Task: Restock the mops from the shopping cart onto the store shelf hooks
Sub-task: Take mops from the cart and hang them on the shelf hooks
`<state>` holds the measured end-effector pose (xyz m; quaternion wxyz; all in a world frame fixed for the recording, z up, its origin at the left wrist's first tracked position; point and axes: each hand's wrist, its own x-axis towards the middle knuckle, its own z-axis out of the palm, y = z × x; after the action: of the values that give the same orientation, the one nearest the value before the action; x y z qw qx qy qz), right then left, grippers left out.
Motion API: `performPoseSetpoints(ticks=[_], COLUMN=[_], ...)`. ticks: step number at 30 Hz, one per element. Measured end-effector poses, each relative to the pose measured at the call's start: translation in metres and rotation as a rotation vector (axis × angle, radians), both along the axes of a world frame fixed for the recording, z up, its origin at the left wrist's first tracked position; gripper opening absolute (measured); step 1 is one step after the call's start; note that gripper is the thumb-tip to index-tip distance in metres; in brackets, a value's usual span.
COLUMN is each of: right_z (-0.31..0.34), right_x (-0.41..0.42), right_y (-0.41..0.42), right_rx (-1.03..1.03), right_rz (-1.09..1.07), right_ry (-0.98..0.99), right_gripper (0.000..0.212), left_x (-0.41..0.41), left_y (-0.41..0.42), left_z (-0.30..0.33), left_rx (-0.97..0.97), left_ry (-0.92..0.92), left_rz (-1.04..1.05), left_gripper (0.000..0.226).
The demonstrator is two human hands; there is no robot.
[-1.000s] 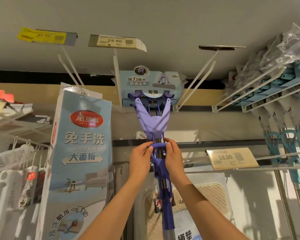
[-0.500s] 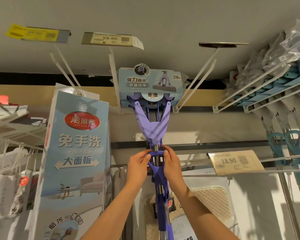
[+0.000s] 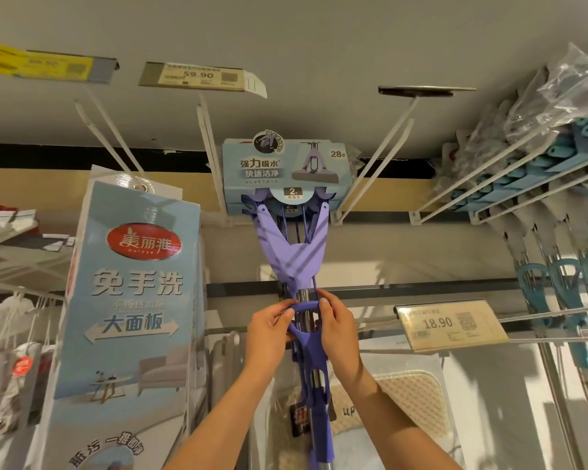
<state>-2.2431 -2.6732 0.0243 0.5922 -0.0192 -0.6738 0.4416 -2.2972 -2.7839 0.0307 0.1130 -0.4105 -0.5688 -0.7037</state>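
A purple sponge mop (image 3: 294,256) stands upright in the middle, its head wrapped in a light blue card sleeve (image 3: 286,171) up between two white shelf hooks (image 3: 211,147). My left hand (image 3: 269,330) and my right hand (image 3: 338,329) grip the purple squeeze lever on the metal pole from both sides, just below the forked neck. The pole runs down out of view. The shopping cart is not in sight.
A tall blue mop box (image 3: 129,300) hangs at the left. Several teal mops (image 3: 537,184) hang on long white hooks at the right. Price tags (image 3: 450,325) stick out at the right and overhead (image 3: 201,76). A bagged mat (image 3: 408,395) sits behind the pole.
The mop and both hands hold the same grip on the lever. The view has tilted slightly, so the mop head sits a little lower in the frame.
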Motion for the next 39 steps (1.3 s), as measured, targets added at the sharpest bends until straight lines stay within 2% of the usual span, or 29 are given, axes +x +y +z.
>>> performPoseSetpoints(ticks=[12, 15, 18, 19, 23, 26, 31, 35, 36, 39], right_z=[-0.002, -0.001, -0.004, -0.006, -0.027, -0.034, -0.04, -0.065, -0.07, -0.096], right_x=[0.016, 0.023, 0.032, 0.035, 0.024, 0.047, 0.098, 0.136, 0.144, 0.165], right_y=[0.0, -0.004, -0.009, -0.013, -0.002, -0.02, -0.056, -0.082, -0.088, -0.104], right_rx=[-0.01, -0.067, -0.148, -0.146, -0.148, -0.126, -0.098, -0.059, -0.044, 0.036], right_rz=[-0.009, 0.059, 0.156, 0.175, 0.199, 0.185, 0.213, 0.264, 0.273, 0.284], right_ry=[-0.126, -0.181, -0.178, -0.165, -0.128, -0.137, -0.186, -0.141, -0.127, -0.104], right_gripper=[0.028, 0.04, 0.047, 0.047, 0.075, 0.077, 0.047, 0.029, 0.028, 0.046], left_x=[0.02, 0.025, 0.034, 0.037, 0.06, 0.075, 0.103, 0.126, 0.134, 0.163], left_y=[0.001, -0.002, -0.007, -0.009, -0.019, -0.025, -0.048, -0.082, -0.091, -0.122], left_z=[-0.007, -0.006, -0.008, -0.008, -0.011, -0.015, -0.037, -0.072, -0.078, -0.107], left_rx=[0.0, -0.037, -0.071, -0.061, -0.019, -0.011, -0.019, -0.14, -0.165, -0.201], left_ry=[-0.021, -0.042, -0.089, -0.116, -0.214, -0.2, -0.11, 0.062, 0.084, 0.147], left_rz=[0.07, 0.075, -0.021, -0.065, -0.19, -0.183, -0.078, 0.132, 0.193, 0.342], left_gripper=[0.025, 0.023, 0.025, 0.027, 0.026, 0.031, 0.036, 0.061, 0.064, 0.073])
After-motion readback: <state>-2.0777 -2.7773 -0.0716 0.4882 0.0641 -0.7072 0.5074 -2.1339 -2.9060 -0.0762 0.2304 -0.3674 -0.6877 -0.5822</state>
